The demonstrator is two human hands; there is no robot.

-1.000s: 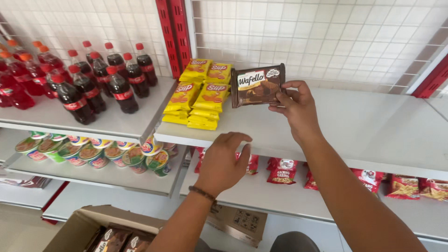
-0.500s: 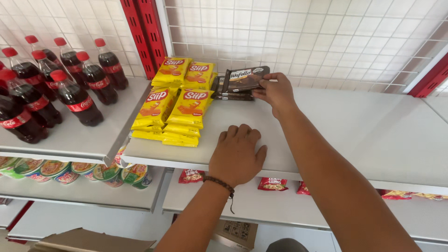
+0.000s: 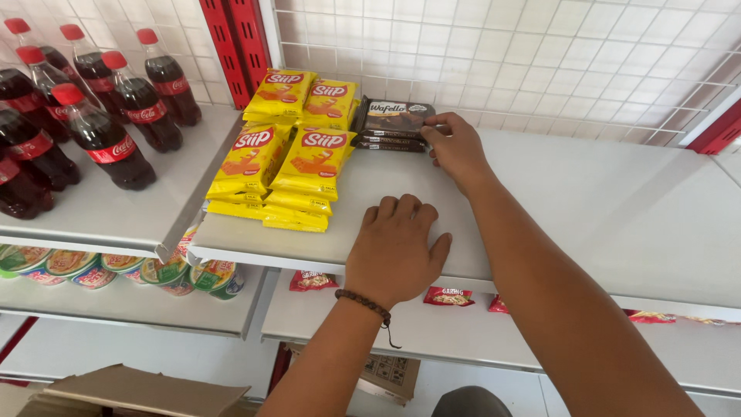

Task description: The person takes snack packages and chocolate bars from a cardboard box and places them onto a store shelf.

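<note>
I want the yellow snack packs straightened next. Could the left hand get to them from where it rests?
Probably yes. The left hand lies flat on the white shelf, just right of the yellow packs, with only bare shelf between them. The right hand is farther back, on the brown packets.

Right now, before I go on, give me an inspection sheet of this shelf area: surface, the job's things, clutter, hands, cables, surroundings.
Surface: white shelf, bare to the right of the packs.
Job's things: brown wafer packs in a small flat stack at the back of the shelf, beside the yellow snack packs.
Clutter: nothing seen loose on this shelf.
Hands: right hand with fingertips on the top wafer pack's right end; left hand flat on the shelf's front edge, holding nothing, with a bead bracelet on the wrist.
Cables: nothing seen.
Surroundings: dark soda bottles with red caps on the left shelf; cup noodles below them; red snack bags on the lower shelf; cardboard box below; white wire grid behind.
</note>
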